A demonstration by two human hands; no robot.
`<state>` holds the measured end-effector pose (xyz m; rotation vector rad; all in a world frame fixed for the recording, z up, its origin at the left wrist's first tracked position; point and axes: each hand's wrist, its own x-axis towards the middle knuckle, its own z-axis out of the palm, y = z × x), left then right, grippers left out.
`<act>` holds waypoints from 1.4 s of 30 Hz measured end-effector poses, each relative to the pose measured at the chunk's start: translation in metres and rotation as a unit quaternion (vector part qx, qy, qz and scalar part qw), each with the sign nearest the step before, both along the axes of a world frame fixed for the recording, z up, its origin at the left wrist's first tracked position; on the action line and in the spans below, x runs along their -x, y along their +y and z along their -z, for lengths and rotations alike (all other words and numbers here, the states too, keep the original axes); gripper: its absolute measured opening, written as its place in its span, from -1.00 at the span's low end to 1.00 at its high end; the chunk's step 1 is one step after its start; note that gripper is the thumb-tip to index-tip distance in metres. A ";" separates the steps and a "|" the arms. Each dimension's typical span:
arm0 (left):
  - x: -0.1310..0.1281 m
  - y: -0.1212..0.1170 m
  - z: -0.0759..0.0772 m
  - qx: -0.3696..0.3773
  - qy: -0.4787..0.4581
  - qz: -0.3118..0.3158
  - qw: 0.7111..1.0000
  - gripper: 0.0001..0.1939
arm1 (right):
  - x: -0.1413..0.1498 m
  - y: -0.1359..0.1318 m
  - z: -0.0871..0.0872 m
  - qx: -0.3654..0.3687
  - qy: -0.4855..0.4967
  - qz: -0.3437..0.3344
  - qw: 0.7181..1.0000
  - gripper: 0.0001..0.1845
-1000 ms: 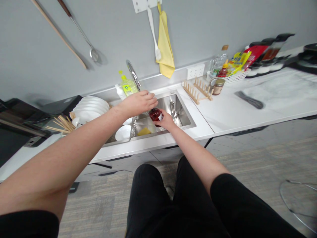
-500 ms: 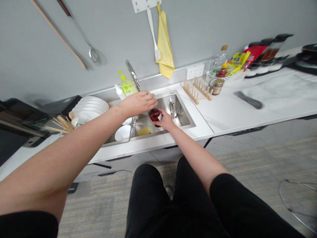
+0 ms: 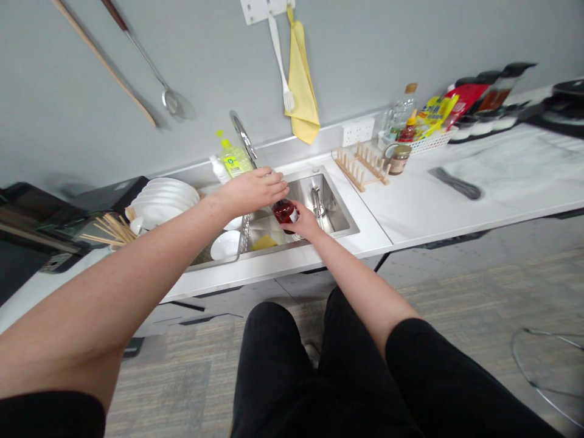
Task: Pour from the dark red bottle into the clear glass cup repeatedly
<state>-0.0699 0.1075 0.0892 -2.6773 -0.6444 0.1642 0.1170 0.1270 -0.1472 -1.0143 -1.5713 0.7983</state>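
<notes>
Small red bottle [image 3: 285,213] — probably rigid and slippery, safest held by its body — left hand [image 3: 252,191] fingers pressed together over its top, right hand [image 3: 305,222] fingers curled beneath.

One left hand [image 3: 252,191], one right hand [image 3: 305,222], one red bottle [image 3: 284,213], one yellow sponge [image 3: 264,243], one wooden dish rack [image 3: 360,170].

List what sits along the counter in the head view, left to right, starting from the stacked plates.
Stacked white plates, yellow-green dish soap bottle, stainless steel sink, wooden plate rack, glass jar, white plastic basket.
</notes>
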 end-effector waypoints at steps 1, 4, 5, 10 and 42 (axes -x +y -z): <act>0.000 0.000 0.000 0.000 -0.002 -0.003 1.000 -0.43 | 0.000 0.000 0.000 0.001 -0.001 0.002 1.000 -0.02; 0.003 0.000 0.000 -0.009 -0.021 -0.003 1.000 -0.42 | 0.000 0.000 0.000 0.004 -0.003 0.004 1.000 -0.01; 0.005 0.000 0.001 -0.014 -0.030 0.000 0.999 -0.42 | 0.000 0.000 0.000 0.004 -0.004 0.003 1.000 -0.01; 0.019 0.004 0.008 -0.039 -0.066 0.004 0.997 -0.36 | -0.001 -0.002 -0.002 -0.006 -0.004 -0.007 1.000 0.00; 0.126 -0.127 0.212 0.305 -0.740 -0.302 0.519 -0.11 | -0.038 -0.064 -0.011 0.018 0.048 -0.053 0.997 0.21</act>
